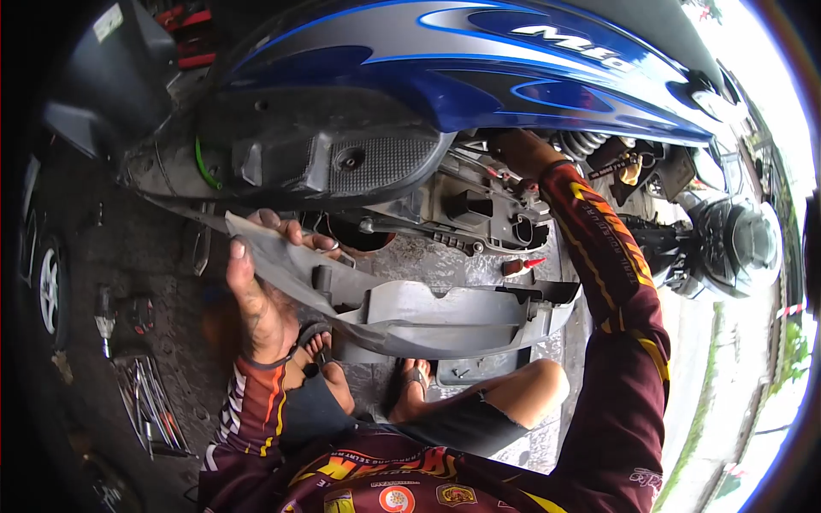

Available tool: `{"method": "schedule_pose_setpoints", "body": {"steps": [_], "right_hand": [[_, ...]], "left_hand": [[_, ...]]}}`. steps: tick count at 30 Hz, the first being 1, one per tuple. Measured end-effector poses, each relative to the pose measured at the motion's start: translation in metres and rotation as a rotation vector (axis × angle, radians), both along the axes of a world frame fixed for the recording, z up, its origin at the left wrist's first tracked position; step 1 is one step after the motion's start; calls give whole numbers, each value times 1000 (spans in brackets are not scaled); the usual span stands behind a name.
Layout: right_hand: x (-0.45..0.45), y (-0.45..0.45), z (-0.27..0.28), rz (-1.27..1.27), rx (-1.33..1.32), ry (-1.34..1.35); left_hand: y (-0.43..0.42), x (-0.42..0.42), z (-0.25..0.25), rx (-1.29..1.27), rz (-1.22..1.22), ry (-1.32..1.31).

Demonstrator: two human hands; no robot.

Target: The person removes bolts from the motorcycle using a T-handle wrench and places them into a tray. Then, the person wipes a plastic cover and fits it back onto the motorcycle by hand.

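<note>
My left hand (263, 299) grips one end of a long grey plastic scooter panel (419, 329), thumb on the near side and fingertips over its far edge. The panel hangs tilted above my legs, its hollow side with ribs facing up. My right hand (522, 154) reaches under the blue body cover (479, 81) of the scooter, beside the exposed engine casing (479, 205); its fingers are hidden there. The black footboard (342, 158) lies left of that casing, just beyond my left hand.
A small bottle with a red tip (522, 267) stands on the floor past the panel. A tray with small parts (479, 368) lies by my feet. Several long tools (152, 402) and a power tool (105, 316) lie at left. Another motorcycle (735, 244) stands at right.
</note>
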State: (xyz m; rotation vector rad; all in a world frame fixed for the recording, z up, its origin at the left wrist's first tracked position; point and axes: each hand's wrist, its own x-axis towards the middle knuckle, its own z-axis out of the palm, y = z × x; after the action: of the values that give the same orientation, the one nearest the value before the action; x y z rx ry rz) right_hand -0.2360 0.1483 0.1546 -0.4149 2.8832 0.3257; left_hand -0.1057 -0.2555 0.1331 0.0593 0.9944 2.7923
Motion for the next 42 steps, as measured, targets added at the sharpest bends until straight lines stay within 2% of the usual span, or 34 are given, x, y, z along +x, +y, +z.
{"method": "schedule_pose_setpoints", "body": {"steps": [2,4,6,7,8,10,17,20,24,28,29,30,32,36,38,40,42], "right_hand": [[-3,11,-7,-6,-87,-25],[-4,14,-9,-137,-92,-137],[4,-1,5,200,-66,10],[10,-15,21,30,-51,-128],[15,-22,29,32,-51,-131],[24,-27,36,-129,-190,-217],[42,-32,33,69,-87,-157],[44,-31,31,1,-197,-214],[46,-36,33,-55,-193,-325],[46,-21,17,90,-237,-240],[50,-23,15,-31,-327,-273],[54,-26,11,-35,-331,-269],[58,-28,-3,68,-9,-50],[73,-30,-35,-179,-155,87],[74,-23,-48,-166,-129,133],[76,-15,-54,-46,-405,256],[65,4,-59,142,-391,250]], "left_hand": [[-1,0,-5,-52,-5,9],[-1,0,-9,-61,-12,19],[-1,1,-15,-44,15,17],[-1,0,-16,-40,24,36],[-1,-2,-15,-40,25,32],[-2,-4,-9,-41,-16,-23],[7,-11,-8,-61,-52,-56],[14,-5,-6,-91,-47,-71],[23,8,-17,-122,-27,-79],[26,16,-20,-147,-15,-96],[27,16,-20,-156,-8,-89],[28,16,-20,-165,-2,-80],[28,17,-20,-172,-4,-65],[28,18,-23,-162,8,-58],[27,20,-22,-172,10,-64],[25,22,-22,-186,15,-72],[25,25,-23,-189,8,-68]]}}
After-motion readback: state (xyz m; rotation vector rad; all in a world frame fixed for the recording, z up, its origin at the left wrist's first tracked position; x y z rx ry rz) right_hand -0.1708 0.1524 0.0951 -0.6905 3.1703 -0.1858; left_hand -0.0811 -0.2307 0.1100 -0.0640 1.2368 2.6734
